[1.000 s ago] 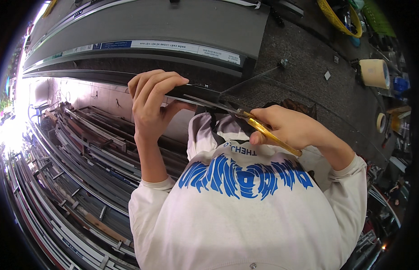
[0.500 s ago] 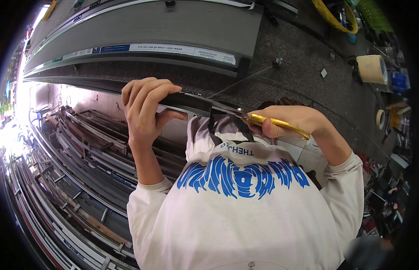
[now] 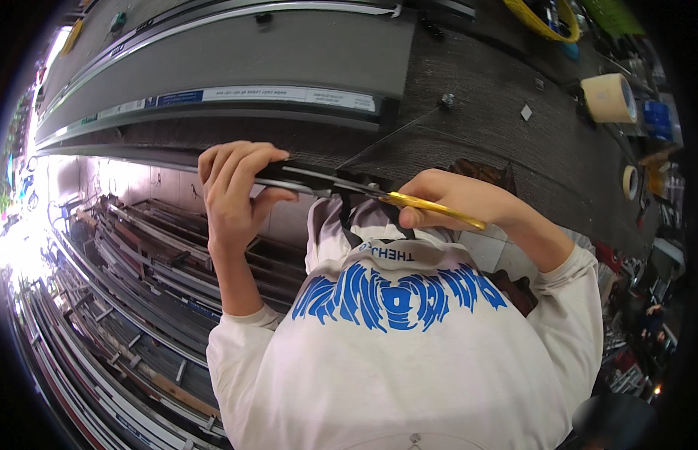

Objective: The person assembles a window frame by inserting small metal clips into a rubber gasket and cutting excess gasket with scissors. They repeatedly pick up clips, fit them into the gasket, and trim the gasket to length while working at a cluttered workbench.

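Observation:
My left hand [image 3: 230, 196] is wrapped round a long dark metal profile [image 3: 304, 174], fingers over its far side and thumb below. The profile runs off to the left along the workbench edge. In my right hand [image 3: 465, 196] are scissors with yellow handles [image 3: 431, 208]. Their blades [image 3: 356, 185] point left and lie at the near end of the profile. How far the blades are apart is hard to make out. A black strip [image 3: 347, 204] hangs below the blades, in front of my shirt.
A wide grey profile [image 3: 236, 56] with a printed label strip lies across the dark workbench [image 3: 469, 135]. To the right are a large tape roll [image 3: 605, 99], a smaller roll [image 3: 629, 182] and a yellow basket [image 3: 540, 28]. A rack of long metal bars [image 3: 131, 337] fills the lower left.
My right hand and the scissors have shifted left, and the blades lie further over the profile's end. My left hand keeps its hold. The whole view has moved slightly.

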The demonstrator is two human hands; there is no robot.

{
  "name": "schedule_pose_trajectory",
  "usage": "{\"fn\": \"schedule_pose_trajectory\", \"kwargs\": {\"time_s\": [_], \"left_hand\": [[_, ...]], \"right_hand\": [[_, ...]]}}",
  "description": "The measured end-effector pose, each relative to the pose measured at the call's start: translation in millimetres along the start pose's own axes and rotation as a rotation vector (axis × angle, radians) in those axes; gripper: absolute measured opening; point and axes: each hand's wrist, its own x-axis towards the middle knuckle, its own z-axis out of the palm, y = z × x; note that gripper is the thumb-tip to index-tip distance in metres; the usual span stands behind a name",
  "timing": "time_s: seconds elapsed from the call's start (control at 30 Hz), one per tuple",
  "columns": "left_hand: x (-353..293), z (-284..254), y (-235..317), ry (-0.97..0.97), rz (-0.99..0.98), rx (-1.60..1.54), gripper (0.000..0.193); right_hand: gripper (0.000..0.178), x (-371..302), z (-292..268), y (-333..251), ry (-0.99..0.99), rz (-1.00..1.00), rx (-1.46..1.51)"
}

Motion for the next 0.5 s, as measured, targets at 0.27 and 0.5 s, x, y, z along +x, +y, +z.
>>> {"fn": "schedule_pose_trajectory", "kwargs": {"time_s": [0.27, 0.5], "left_hand": [[4.7, 24.5, -17.5, -0.024, 0.013, -0.008, 0.043], [0.7, 66.3, -40.9, -0.128, 0.042, -0.084, 0.038]], "right_hand": [[0.071, -70.3, -46.2, 17.0, 0.258, 0.173, -0.333], [0.043, -66.3, -78.7, 39.6, 1.224, 0.689, -0.554]]}}
